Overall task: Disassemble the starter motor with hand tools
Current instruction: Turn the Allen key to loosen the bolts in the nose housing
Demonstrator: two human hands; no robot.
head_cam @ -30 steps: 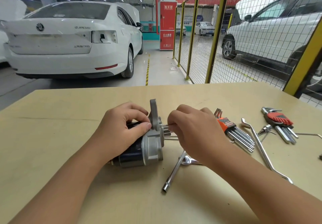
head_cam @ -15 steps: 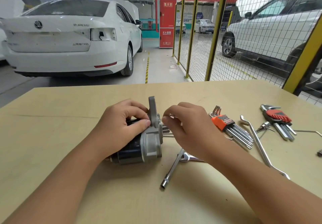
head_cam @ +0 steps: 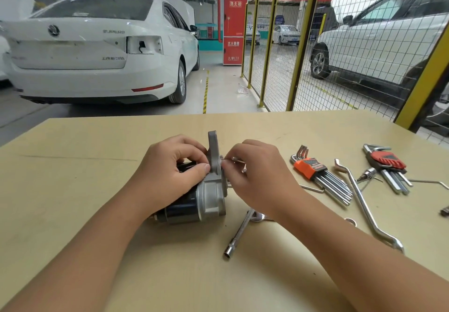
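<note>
The starter motor lies on its side in the middle of the wooden table, black body to the left, silver aluminium nose housing and upright flange to the right. My left hand grips the top of the motor body, thumb pressed against the flange. My right hand sits just right of the flange, fingers curled and pinching a thin silver hex key at the housing face. The key's tip is hidden by my fingers.
A socket wrench lies in front of the motor. To the right are an orange-holder hex key set, a long bent silver wrench, and a red-holder key set. A wire fence and parked cars stand beyond the table.
My right hand has shifted left, closer to the flange, with the key. My left hand keeps the same grip on the motor, which has not moved.
</note>
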